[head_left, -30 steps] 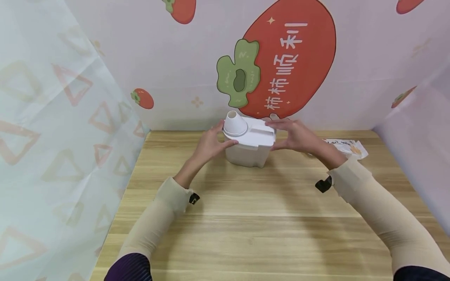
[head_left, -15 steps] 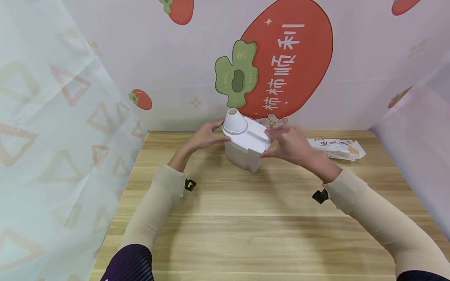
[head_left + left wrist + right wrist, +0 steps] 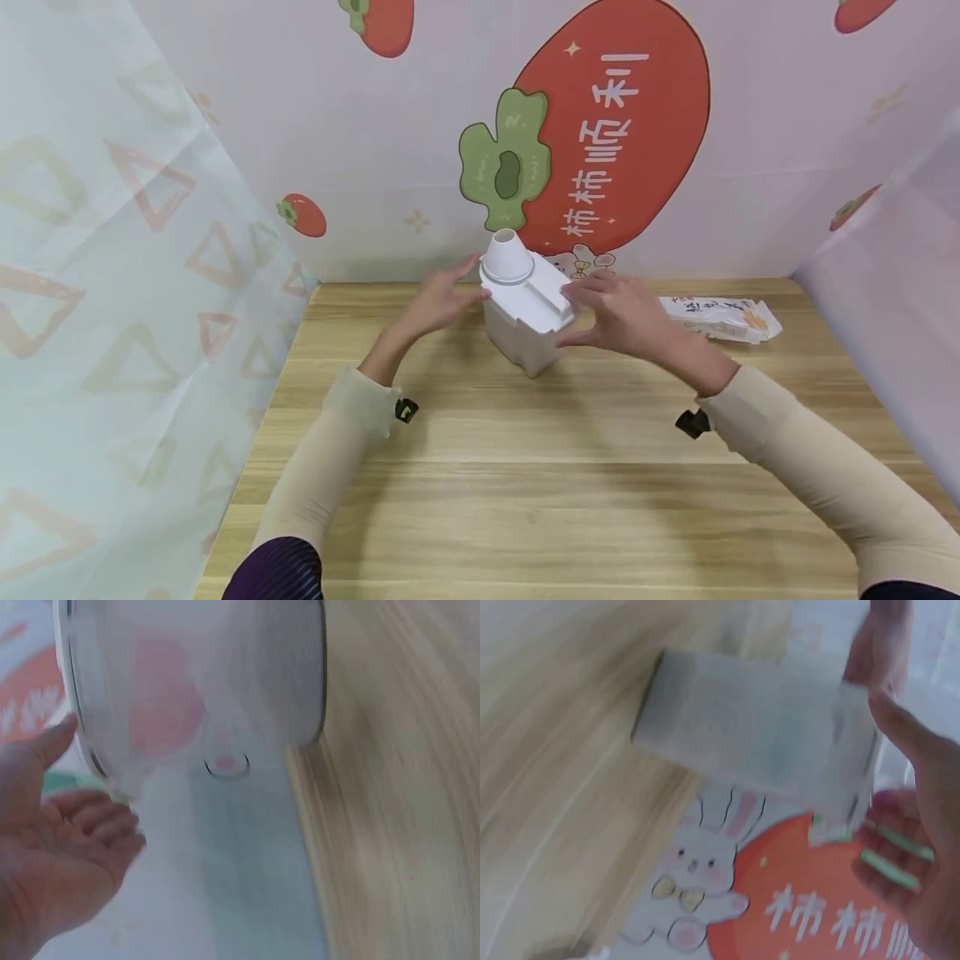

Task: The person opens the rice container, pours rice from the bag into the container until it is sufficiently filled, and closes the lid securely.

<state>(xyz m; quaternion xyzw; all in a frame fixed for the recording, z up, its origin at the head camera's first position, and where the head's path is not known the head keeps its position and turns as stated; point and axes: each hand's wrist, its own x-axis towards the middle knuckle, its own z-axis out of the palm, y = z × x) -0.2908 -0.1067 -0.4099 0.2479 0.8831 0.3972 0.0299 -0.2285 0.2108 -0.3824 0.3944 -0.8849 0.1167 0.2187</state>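
A storage container (image 3: 525, 329) with a translucent body and white lid stands near the back of the wooden table. On the lid's left end is a white cone-shaped cap (image 3: 507, 257). My left hand (image 3: 438, 302) holds that end, thumb at the front edge and fingers toward the back. My right hand (image 3: 626, 315) holds the lid's right end between thumb and fingers. In the left wrist view, the left thumb (image 3: 56, 742) touches the lid's rim, and the other fingers lie partly behind it. The right wrist view, blurred, shows the right thumb (image 3: 904, 727) on the rim.
A white printed packet (image 3: 720, 319) lies at the back right of the table (image 3: 525, 500). Behind stands a white sheet (image 3: 390, 150) with persimmon pictures. Patterned sheets also close off the left and right sides.
The container has turned, its right end swinging toward the front. My right hand has moved slightly with it, uncovering more of the packet. Both hands stay at the lid.
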